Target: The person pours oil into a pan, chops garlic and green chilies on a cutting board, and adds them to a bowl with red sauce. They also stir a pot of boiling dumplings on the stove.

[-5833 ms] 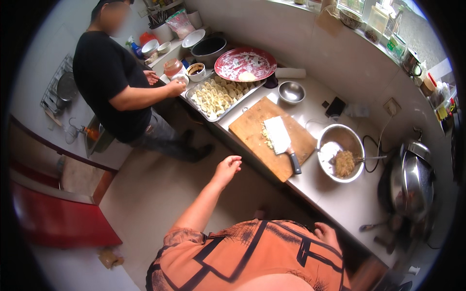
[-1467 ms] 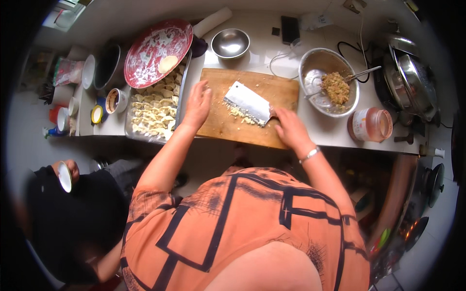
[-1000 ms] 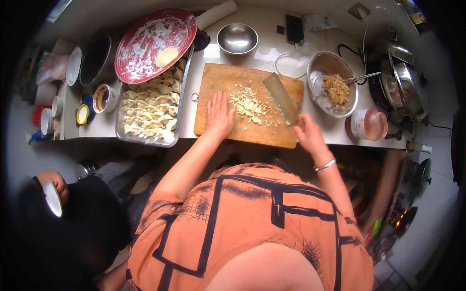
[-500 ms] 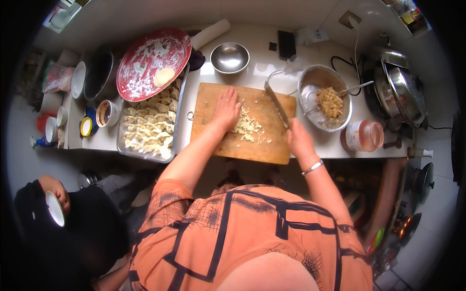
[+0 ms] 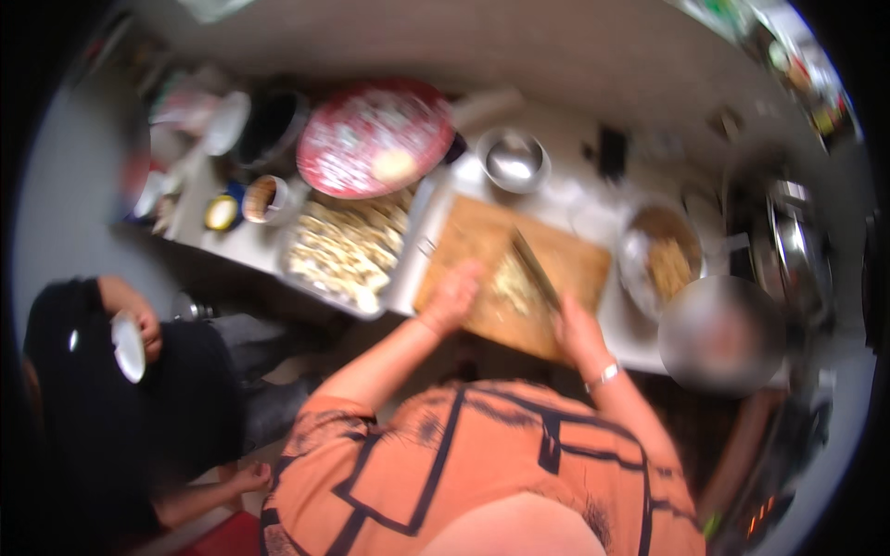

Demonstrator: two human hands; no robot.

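Note:
My right hand (image 5: 579, 329) is closed on the handle of a knife (image 5: 535, 269), its blade slanting up and left over the wooden cutting board (image 5: 584, 255). Beside the blade lies a small heap of finely chopped pale bits (image 5: 512, 285), perhaps garlic. My left hand (image 5: 454, 292) rests at the board's left front part with nothing in it; its fingers look stretched out, though blurred. Just left of the board, a metal tray holds rows of dumplings (image 5: 338, 255). A floured red round tray (image 5: 371, 130) with one dough wrapper (image 5: 394, 167) on it overlaps the dumpling tray's far end.
A steel bowl (image 5: 513, 159) stands behind the board. To the right is a larger metal bowl (image 5: 640, 287) with brown filling (image 5: 669, 267). Phone (image 5: 612, 153) lies at the back. At lower left another person in black (image 5: 158, 398) holds a white dish (image 5: 128, 347).
My left hand has drawn back toward the board's near left edge. My right hand keeps the knife, now closer over the chopped bits. The whole view has turned and blurred.

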